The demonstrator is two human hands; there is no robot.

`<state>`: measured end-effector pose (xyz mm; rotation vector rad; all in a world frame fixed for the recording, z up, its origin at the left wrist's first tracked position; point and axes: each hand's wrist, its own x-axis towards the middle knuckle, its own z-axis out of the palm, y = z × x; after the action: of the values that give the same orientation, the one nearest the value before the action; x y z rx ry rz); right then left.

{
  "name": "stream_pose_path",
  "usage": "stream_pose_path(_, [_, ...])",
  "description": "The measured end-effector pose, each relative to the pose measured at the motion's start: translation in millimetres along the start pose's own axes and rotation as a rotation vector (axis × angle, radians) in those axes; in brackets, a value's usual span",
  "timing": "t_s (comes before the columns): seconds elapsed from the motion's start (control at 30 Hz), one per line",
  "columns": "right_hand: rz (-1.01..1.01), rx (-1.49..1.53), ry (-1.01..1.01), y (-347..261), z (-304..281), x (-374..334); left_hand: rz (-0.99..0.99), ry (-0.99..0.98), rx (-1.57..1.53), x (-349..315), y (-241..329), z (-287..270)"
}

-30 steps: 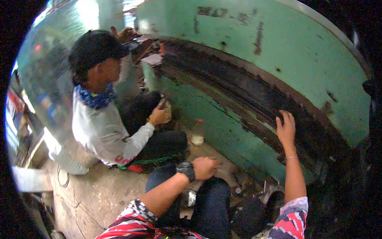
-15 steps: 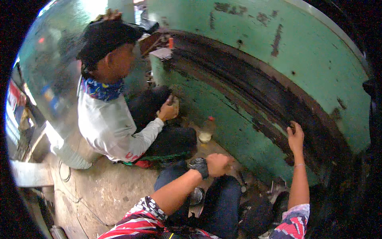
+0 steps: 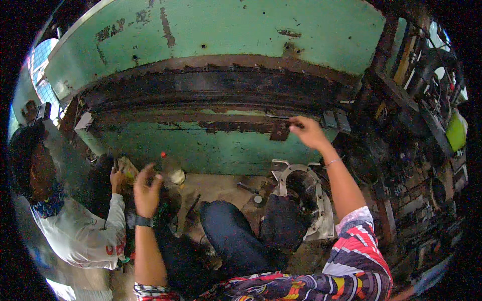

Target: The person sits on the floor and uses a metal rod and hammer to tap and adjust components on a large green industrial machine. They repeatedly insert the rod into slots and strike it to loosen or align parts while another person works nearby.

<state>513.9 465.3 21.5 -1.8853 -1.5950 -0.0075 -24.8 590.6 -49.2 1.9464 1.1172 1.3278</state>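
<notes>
My left hand [image 3: 146, 195] is raised beside the co-worker's arm, fingers loosely bent and apart, with nothing visible in it. My right hand [image 3: 309, 133] is at the front ledge of a large green machine [image 3: 226, 148]. Its fingers and thumb are curled together; whatever lies between them is too small and dark to make out. Just left of these fingertips, a thin metal rod [image 3: 277, 117] lies along the ledge. A dark horizontal channel [image 3: 216, 93] runs across the machine above the ledge.
At left a co-worker [image 3: 80, 231] sits holding a small object. A clear bottle [image 3: 173, 171] with a red cap stands by the machine's base. Right of my knees is a round metal housing [image 3: 321, 213]; a dark-handled tool [image 3: 247, 188] lies nearby. Cluttered shelves [image 3: 416, 185] fill the right side.
My view has swung right, bringing the housing and shelves into sight. My left hand has lifted away from my knees, its fingers loosening. My right hand remains by the ledge.
</notes>
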Motion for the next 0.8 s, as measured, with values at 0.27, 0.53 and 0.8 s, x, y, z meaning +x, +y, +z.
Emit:
stream_pose_path(0.27, [0.243, 0.397, 0.154, -39, -33, -31, -0.11, 0.269, 0.478, 130, -164, -102])
stream_pose_path(0.53, [0.363, 0.456, 0.274, 83, -42, -80, -0.417, 0.104, 0.82, 141, -227, -100])
stream_pose_path(0.8, [0.485, 0.317, 0.442, 46, -61, -182, -0.267, -0.046, 0.019, 142, -196, -1])
